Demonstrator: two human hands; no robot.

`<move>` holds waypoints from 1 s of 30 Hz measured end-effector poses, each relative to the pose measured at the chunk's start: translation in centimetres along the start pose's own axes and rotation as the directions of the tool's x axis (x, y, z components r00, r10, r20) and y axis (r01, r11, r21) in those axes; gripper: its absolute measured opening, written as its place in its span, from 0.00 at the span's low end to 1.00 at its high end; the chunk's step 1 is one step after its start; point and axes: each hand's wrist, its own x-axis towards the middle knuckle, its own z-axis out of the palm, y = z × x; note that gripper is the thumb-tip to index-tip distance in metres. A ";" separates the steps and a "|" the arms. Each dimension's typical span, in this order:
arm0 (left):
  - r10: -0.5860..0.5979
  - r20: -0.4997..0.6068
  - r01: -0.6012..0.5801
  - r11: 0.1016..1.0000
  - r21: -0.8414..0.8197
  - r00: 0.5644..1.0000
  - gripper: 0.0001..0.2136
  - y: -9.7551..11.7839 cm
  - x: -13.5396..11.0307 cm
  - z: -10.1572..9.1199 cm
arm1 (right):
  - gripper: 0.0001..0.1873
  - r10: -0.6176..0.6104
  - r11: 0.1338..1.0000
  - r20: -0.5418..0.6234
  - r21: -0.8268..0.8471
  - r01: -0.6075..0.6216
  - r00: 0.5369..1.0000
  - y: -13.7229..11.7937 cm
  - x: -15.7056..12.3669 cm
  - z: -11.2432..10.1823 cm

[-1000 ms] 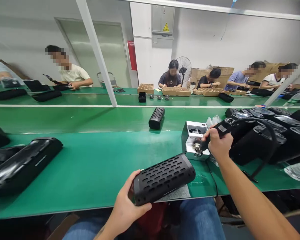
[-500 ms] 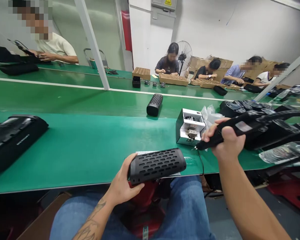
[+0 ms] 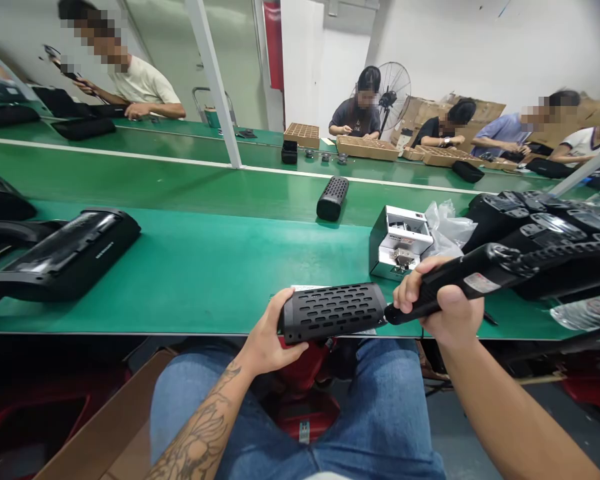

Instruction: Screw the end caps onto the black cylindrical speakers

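My left hand [image 3: 267,337] grips the left end of a black perforated speaker housing [image 3: 335,311], held level at the near edge of the green bench [image 3: 205,267]. My right hand [image 3: 443,303] is closed round a black electric screwdriver [image 3: 475,280]. Its tip touches the right end of the housing. Just behind stands a small silver screw feeder box [image 3: 397,241].
Another black housing [image 3: 332,198] lies on the conveyor belt. A long black case [image 3: 67,250] rests at left. A stack of black units [image 3: 540,233] and plastic bags fill the right. Several other people work at the far bench with cardboard trays [image 3: 365,147]. A cardboard box [image 3: 105,427] sits below left.
My right hand brought the screwdriver from the feeder box down to the right end of the housing. My left hand levelled the housing and drew it to the bench edge.
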 end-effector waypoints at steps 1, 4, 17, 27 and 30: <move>0.002 -0.001 -0.002 1.000 -0.001 1.000 0.55 0.0 0.0 0.0 | 0.21 -0.001 1.000 0.002 -0.004 0.001 1.000 0.0 0.1 0.1; 0.008 0.001 -0.008 1.000 -0.002 1.000 0.55 0.1 0.0 -0.1 | 0.21 0.005 1.000 0.021 -0.008 -0.005 1.000 0.0 0.1 0.1; 0.021 -0.023 -0.020 0.999 0.026 1.000 0.54 -0.4 -0.3 0.2 | 0.22 0.039 0.999 0.067 0.008 -0.040 0.997 0.6 0.3 -0.4; -0.016 -0.022 0.017 0.999 0.037 1.000 0.53 -0.3 -0.3 0.1 | 0.22 0.085 0.996 0.131 0.024 -0.089 0.988 1.0 0.5 -0.9; -0.010 -0.019 0.011 0.999 0.039 1.000 0.53 -0.2 -0.3 0.1 | 0.22 0.083 0.995 0.137 0.043 -0.089 0.987 1.2 0.5 -0.7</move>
